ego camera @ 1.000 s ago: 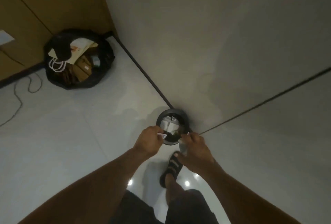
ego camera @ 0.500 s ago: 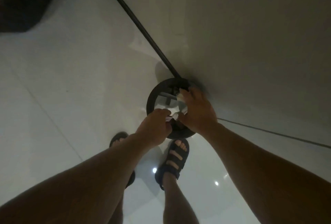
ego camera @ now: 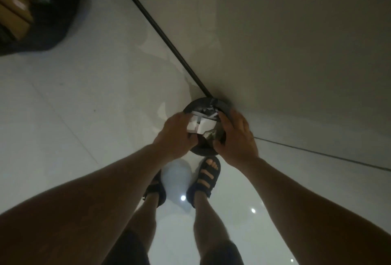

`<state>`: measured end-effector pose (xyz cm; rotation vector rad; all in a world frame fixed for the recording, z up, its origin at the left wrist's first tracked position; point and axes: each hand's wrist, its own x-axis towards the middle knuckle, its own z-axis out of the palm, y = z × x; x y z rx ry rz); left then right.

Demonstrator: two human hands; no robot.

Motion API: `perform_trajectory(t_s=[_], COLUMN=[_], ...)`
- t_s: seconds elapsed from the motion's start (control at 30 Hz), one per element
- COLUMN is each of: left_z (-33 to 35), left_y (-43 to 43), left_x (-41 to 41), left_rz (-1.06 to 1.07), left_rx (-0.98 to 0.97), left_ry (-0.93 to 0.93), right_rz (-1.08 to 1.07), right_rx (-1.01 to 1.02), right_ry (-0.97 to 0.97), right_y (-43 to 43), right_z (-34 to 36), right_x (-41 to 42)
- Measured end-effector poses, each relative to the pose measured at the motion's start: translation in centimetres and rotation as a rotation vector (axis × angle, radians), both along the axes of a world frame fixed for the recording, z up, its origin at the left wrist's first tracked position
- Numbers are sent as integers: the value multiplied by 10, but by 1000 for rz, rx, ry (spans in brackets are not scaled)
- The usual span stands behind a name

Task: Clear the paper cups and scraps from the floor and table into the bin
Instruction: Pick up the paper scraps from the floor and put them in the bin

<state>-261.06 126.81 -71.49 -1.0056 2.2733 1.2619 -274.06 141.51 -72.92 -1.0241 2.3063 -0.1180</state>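
A small round black bin (ego camera: 197,103) stands on the floor against the wall, holding white paper scraps (ego camera: 204,126) and crumpled pieces. My left hand (ego camera: 175,135) is at the bin's left rim, its fingers curled round white scraps at the mouth. On the opposite side my right hand (ego camera: 238,137) curls over the right rim, thumb inside the opening. The hands hide the bin's near rim. No paper cup can be made out.
A large black rubbish bag (ego camera: 53,21) with cardboard inside sits at the top left. A black skirting strip (ego camera: 160,31) runs along the wall's foot. My sandalled feet (ego camera: 204,180) stand just in front of the bin on glossy white tiles.
The view has come closer to the bin. My right hand shifted from over the opening to the right rim, and my left hand moved to the left rim with scraps.
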Motion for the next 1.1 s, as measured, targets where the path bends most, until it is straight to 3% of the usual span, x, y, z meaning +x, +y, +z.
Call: perform_trajectory(t_s=[0.2,0.5,0.87,1.1], left_z=[141,297,376,399], left_y=[-8,5,37,160], left_x=[-5,-6,-2,4], left_rz=[-76,-252,-792,-1211], left_rx=[-168,-201,-294,-309], left_ry=[53,106,164,205], right_rz=[-33,-146,-589,-991], right_rx=[-102,-91,-80,-42], right_ry=[-3,50,190,296], right_y=[-19,25,100,222], right_z=[140,300,378,406], right_x=[7,41,133,218])
